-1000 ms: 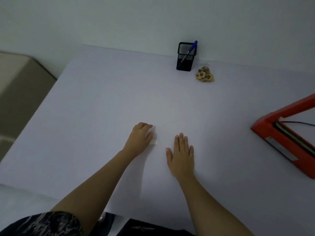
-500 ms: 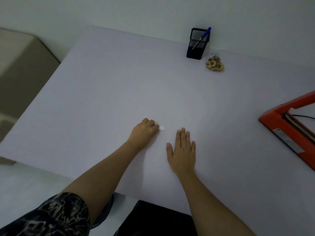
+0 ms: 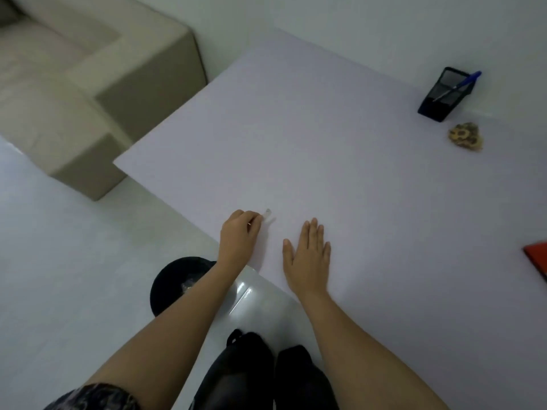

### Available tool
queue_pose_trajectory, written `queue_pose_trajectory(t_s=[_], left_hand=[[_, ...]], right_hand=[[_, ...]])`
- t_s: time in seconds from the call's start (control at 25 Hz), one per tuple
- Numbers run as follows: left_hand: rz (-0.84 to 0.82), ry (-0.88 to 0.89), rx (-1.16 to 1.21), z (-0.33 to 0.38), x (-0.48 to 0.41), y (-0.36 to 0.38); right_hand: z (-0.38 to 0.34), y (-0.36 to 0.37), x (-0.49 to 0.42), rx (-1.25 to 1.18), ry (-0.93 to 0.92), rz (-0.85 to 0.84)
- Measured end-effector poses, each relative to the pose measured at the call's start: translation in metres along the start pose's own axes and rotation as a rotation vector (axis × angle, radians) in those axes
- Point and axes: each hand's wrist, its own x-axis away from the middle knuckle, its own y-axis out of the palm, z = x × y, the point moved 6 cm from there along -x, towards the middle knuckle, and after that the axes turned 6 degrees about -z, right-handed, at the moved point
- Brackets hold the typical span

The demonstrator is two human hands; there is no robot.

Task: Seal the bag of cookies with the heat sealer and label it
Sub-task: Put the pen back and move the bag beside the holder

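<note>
Pinching a small white slip (image 3: 268,213) at its fingertips, the left hand (image 3: 239,236) is curled near the bench's (image 3: 325,143) front edge. The right hand (image 3: 307,255) lies flat just beside it, fingers straight and close together. The bag of cookies (image 3: 466,136) lies well apart at the far right, near a black pen holder (image 3: 441,97). A corner of the red heat sealer (image 3: 537,258) shows at the right edge.

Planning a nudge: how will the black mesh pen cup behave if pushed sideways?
Probably light: the pen cup looks like open wire mesh. Possibly tippy: the blue pen leans out over one rim. On the smooth table it may slide if pushed low.
</note>
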Motion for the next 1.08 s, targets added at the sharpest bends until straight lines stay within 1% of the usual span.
queue_pose_trajectory(t_s=[0.08,0.28,0.4,0.48,0.6,0.72,0.84,0.92,1.08], left_hand=[[0.083,-0.076,0.02,-0.033,0.02,-0.038],[0.281,-0.335,0.106,-0.128,0.065,-0.127],[0.302,-0.412,0.148,-0.186,0.077,-0.155],[0.259,-0.466,0.207,-0.221,0.083,-0.154],[0.167,-0.568,0.247,-0.293,0.082,-0.128],[0.083,-0.656,0.268,-0.374,0.077,-0.079],[0.081,-0.695,0.267,-0.443,0.074,-0.028],[0.089,-0.734,0.255,-0.493,0.075,0.009],[-0.002,-0.723,0.162,-0.573,0.075,0.08]], right_hand=[[-0.052,0.026,0.02,-0.037,-0.073,-0.037],[-0.164,0.087,0.055,-0.082,-0.27,-0.096],[-0.201,0.137,0.068,-0.038,-0.391,-0.183],[-0.197,0.169,0.066,0.001,-0.378,-0.239],[-0.18,0.233,0.042,0.088,-0.318,-0.339],[-0.164,0.311,-0.001,0.147,-0.29,-0.445],[-0.145,0.386,-0.044,0.2,-0.277,-0.479],[-0.122,0.441,-0.064,0.223,-0.237,-0.5],[-0.066,0.524,-0.086,0.219,-0.102,-0.514]])
